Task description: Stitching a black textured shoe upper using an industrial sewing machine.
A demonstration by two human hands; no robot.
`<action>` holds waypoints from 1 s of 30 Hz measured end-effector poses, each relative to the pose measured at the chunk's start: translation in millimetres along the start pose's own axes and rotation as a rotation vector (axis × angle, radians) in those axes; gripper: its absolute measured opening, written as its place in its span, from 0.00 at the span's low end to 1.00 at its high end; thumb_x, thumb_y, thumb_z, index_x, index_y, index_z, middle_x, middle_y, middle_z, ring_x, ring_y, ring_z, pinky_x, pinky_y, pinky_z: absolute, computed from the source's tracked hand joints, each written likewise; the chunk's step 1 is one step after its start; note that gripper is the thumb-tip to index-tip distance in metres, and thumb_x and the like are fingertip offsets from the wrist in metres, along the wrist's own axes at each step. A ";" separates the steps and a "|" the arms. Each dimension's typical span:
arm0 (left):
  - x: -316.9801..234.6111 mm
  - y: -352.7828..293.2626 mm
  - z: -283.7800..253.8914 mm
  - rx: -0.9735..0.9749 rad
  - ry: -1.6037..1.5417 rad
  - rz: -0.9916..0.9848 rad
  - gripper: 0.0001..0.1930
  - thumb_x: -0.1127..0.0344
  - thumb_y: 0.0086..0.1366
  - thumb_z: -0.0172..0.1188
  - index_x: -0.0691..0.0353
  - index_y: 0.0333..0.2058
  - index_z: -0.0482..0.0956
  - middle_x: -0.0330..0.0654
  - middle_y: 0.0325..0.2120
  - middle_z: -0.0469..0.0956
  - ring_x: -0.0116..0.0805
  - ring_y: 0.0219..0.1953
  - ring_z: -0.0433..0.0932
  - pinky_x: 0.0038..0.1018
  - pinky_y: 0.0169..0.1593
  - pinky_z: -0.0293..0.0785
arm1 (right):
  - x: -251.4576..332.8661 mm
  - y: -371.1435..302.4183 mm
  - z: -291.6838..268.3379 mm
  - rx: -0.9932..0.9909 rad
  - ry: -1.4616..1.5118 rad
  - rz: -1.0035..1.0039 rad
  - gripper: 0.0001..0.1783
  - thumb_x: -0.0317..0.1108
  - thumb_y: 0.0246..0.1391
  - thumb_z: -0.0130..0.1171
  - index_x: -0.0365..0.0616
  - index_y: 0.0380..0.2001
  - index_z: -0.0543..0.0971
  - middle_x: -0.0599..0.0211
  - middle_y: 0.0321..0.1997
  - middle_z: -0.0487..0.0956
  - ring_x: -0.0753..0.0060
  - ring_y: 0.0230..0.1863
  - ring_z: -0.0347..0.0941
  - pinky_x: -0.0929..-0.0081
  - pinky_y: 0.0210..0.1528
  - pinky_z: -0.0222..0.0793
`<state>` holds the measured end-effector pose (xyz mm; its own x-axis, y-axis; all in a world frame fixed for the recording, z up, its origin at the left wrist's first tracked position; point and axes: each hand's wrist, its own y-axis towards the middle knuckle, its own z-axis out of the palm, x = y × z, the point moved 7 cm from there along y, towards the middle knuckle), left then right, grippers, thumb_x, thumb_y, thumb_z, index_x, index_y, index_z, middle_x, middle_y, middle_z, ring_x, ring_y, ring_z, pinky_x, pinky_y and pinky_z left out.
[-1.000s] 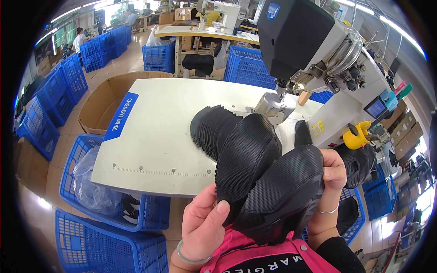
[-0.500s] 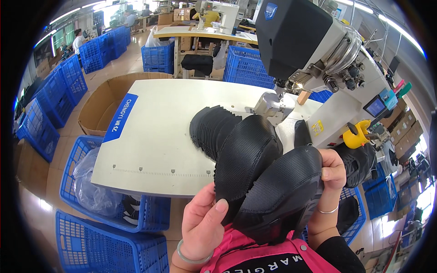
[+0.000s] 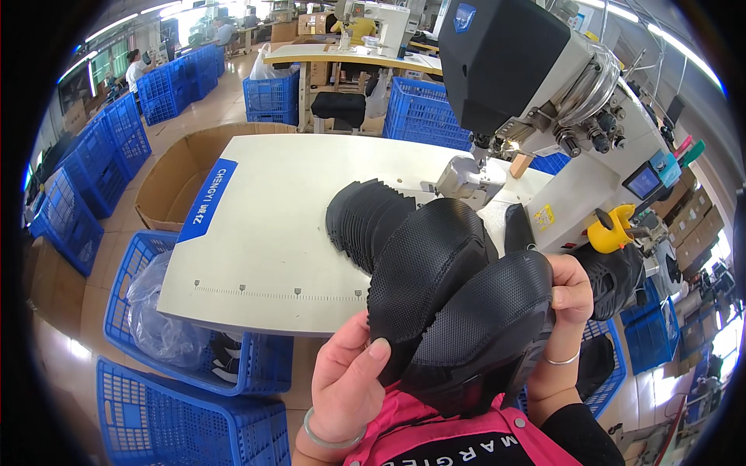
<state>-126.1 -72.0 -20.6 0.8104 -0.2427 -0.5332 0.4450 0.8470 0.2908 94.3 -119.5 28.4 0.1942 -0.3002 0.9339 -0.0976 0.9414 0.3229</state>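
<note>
Two black textured shoe uppers lie side by side over the near edge of the sewing table (image 3: pixel 256 256). My left hand (image 3: pixel 350 380) pinches the lower left edge of the left shoe upper (image 3: pixel 427 264) between thumb and fingers. Closed round the outer side of the right shoe upper (image 3: pixel 489 311) is my right hand (image 3: pixel 571 291), its thumb on the near face and the other fingers partly hidden. Behind the uppers a fanned stack of black cut pieces (image 3: pixel 361 221) rests on the table, close to the sewing machine's metal post (image 3: pixel 470 182).
The black and white sewing machine head (image 3: pixel 505 62) overhangs the table's far right. A yellow cup (image 3: pixel 610 229) and more black shoe uppers (image 3: pixel 610 279) are at the right. Blue crates (image 3: pixel 186 419) and a cardboard box (image 3: pixel 167 182) stand along the left.
Almost nothing differs. The whole view has shifted very slightly, and both hands keep their grip on the uppers.
</note>
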 end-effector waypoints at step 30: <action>4.8 0.8 0.6 -0.123 0.334 0.153 0.15 0.80 0.57 0.52 0.72 0.44 0.64 0.41 0.35 0.73 0.24 0.37 0.71 0.19 0.44 0.67 | 22.1 2.2 13.6 -0.182 -0.023 0.262 0.18 0.27 0.42 0.58 0.25 0.36 0.72 0.59 0.33 0.77 0.76 0.32 0.72 0.84 0.37 0.67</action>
<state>-121.6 -72.8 -22.5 0.6859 0.0411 -0.7266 0.2630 0.9169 0.3001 85.1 -126.2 51.9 0.1636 -0.0454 0.9855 0.0350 0.9986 0.0402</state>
